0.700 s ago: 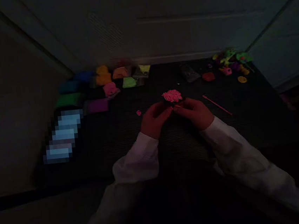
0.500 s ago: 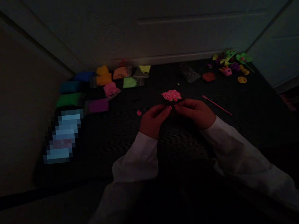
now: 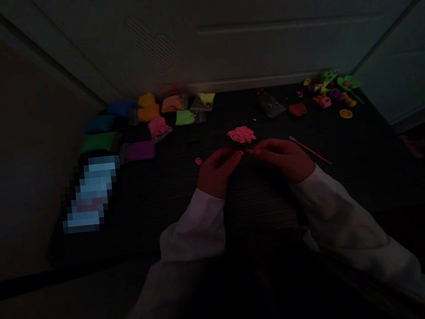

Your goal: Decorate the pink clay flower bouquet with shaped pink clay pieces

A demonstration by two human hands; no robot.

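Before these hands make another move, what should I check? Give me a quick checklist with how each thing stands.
1. Both hands visible: ok; left hand and right hand are close together.
2. Grip on any small pink bit: cannot tell; fingertips are too dark.
3. Pink flower-like cluster free of the fingers: cannot tell; it sits just beyond them, contact unclear.
4. Loose pink piece within reach: ok, seemingly; it lies left of the left hand.
5. Pink stick unobstructed: ok; whole length visible beside the right hand.
6. Lighting: not ok; very dim.

Rough, matt pink clump [image 3: 241, 135]; cloth sleeves [image 3: 194, 229]
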